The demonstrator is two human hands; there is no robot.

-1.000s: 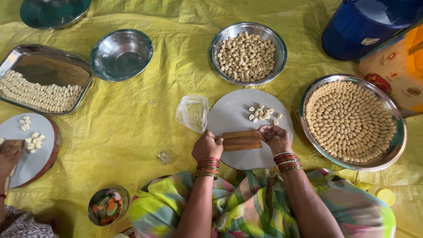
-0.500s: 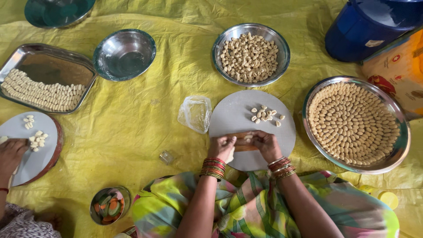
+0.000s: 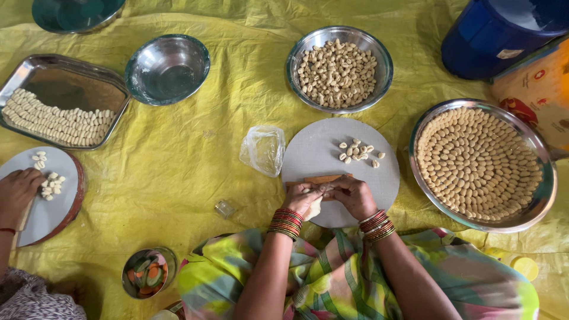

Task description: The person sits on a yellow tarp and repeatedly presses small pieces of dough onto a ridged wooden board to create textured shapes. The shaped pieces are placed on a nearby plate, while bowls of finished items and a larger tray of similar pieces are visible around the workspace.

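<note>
Both hands are working at the near edge of the round grey board (image 3: 323, 151). Left hand (image 3: 303, 198) is curling loosely, fingers partly closed, pinching a pale strip of dough (image 3: 313, 207) that is hanging off the board edge toward the lap. Right hand (image 3: 354, 194) is sitting just beside it, fingers bent down onto the same spot, thumb tucked; fingertips of the two hands are touching or nearly so. Whether the right is actually gripping the dough or just pressing it, cannot tell, the knuckles are hiding it. Wooden ridged block (image 3: 321, 179) is lying flat on the board right behind the fingers, partly covered by them. Small pile of shaped dough pieces (image 3: 357, 152) is sitting further up the board, well clear of both hands. Red bangles are showing on both wrists. Around it: steel bowl of shaped pieces (image 3: 339, 66) beyond the board, wide steel tray (image 3: 536, 204) to the right packed with pieces in rings, crumpled clear plastic bag (image 3: 263, 149) touching the board's left edge, empty steel bowl (image 3: 167, 68) further left, all on a yellow sheet (image 3: 178, 166). Another person's hand (image 3: 16, 192) at far left is resting on a second grey board (image 3: 50, 204), with a rectangular steel tray (image 3: 62, 106) of rowed pieces just behind it.
</note>
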